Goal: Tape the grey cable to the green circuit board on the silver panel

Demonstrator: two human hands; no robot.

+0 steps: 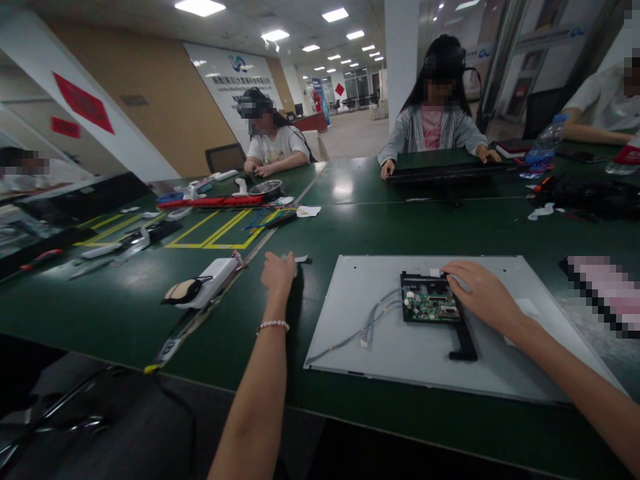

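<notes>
A grey metal panel point(400, 347) lies flat on the green table in front of me. A green circuit board point(429, 303) in a black frame sits near its far middle, with thin grey cables point(373, 320) trailing to the left. My right hand point(477, 290) rests on the board's right end, fingers curled over a small pale piece that I cannot make out. My left hand point(278, 271) reaches out left of the panel, fingers closed at a small white and black piece point(301, 259) on the table. A bead bracelet point(273, 325) circles that wrist.
A white and black hand tool point(203, 283) lies left of my left hand. Yellow tape marks point(220, 230), red trays and a metal bowl point(266, 189) sit further left. Two people sit across the table, one holding a black monitor point(443, 173). Another person's arm is at the right.
</notes>
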